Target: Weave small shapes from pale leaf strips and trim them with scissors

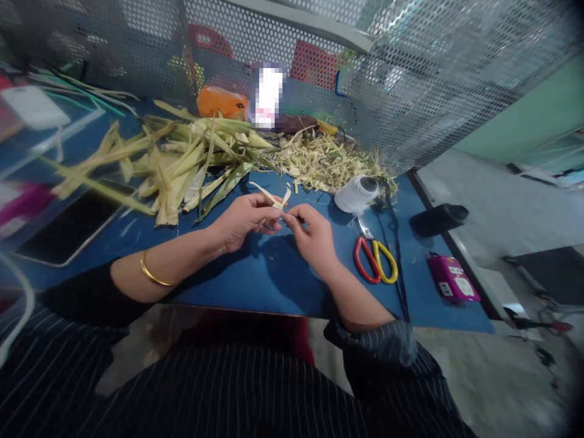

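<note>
1. Corn husk piece: pinched between the thumb and fingers of the left hand, with two pale ends sticking up from the grip.
2. Right hand: thumb and forefinger pressed together at the husk's lower end, meeting the left fingertips; I cannot tell what lies between them.
3. Blue tabletop: beneath the grip.
4. White thread cone: tilted, to the right of and beyond the grip.
5. Scissors: right of the grip, one red handle loop, one yellow.
6. Corn husks: heaped beyond the grip and to its left.
7. Husk scraps: piled beyond the grip and to its right.
8. Orange packet: behind the husks.
9. Perforated metal panel: farthest beyond the grip.
</note>
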The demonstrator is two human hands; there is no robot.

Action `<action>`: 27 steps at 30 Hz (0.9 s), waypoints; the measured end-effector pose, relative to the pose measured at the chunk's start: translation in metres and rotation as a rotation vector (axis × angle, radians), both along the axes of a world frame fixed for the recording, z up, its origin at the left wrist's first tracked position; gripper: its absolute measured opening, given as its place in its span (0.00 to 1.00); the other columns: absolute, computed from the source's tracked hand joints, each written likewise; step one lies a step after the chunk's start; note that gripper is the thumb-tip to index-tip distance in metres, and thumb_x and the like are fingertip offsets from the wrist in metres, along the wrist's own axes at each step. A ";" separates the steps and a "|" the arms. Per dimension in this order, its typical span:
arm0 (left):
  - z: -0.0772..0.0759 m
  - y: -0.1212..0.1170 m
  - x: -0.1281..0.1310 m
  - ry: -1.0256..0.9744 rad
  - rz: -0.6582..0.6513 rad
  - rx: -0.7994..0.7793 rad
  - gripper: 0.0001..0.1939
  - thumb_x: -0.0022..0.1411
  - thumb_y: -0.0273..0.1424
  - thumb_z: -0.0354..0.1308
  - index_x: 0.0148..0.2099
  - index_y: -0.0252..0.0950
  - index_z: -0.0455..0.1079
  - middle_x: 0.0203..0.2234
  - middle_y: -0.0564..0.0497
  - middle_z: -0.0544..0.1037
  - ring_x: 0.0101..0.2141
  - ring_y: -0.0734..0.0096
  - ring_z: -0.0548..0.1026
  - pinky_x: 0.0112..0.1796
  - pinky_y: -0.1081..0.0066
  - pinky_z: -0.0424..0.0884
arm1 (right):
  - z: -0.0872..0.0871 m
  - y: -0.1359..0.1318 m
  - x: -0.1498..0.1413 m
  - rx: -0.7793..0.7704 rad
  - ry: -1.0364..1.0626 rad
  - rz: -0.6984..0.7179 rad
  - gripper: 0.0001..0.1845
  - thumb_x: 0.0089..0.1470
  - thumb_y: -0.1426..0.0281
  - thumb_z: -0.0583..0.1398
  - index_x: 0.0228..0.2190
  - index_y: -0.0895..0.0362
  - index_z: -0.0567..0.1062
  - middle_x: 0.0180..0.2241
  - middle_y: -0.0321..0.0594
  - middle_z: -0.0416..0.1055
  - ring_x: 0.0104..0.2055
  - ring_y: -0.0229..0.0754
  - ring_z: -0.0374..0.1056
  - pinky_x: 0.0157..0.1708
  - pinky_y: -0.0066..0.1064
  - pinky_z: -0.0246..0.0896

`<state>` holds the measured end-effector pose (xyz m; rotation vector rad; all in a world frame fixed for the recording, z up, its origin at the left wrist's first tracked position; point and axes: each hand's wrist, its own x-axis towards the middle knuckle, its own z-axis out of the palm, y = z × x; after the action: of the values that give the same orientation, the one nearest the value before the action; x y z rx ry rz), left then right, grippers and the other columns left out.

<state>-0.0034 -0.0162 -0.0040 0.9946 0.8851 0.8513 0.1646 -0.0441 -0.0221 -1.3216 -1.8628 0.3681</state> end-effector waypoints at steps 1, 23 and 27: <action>-0.001 0.000 0.000 0.026 -0.032 0.028 0.12 0.52 0.29 0.66 0.41 0.32 0.73 0.27 0.52 0.76 0.24 0.76 0.75 0.26 0.75 0.71 | -0.002 0.001 -0.001 -0.024 0.010 0.017 0.11 0.60 0.67 0.55 0.25 0.55 0.66 0.27 0.35 0.65 0.30 0.37 0.61 0.32 0.30 0.55; 0.004 0.009 -0.009 0.100 -0.125 0.019 0.17 0.52 0.42 0.67 0.35 0.32 0.76 0.28 0.47 0.80 0.24 0.74 0.75 0.28 0.74 0.71 | 0.014 -0.003 0.004 -0.177 0.114 0.113 0.13 0.55 0.70 0.56 0.19 0.56 0.65 0.22 0.33 0.63 0.27 0.35 0.57 0.30 0.29 0.52; 0.002 0.006 -0.007 0.133 -0.109 0.084 0.15 0.52 0.41 0.67 0.34 0.33 0.78 0.28 0.46 0.81 0.23 0.74 0.75 0.28 0.73 0.71 | 0.009 0.003 0.005 -0.353 0.341 0.042 0.18 0.56 0.59 0.58 0.20 0.56 0.68 0.20 0.32 0.63 0.25 0.34 0.58 0.28 0.29 0.53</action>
<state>-0.0101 -0.0100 -0.0022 1.1728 0.9046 0.7409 0.1692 -0.0411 -0.0134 -1.3475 -1.5855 0.9187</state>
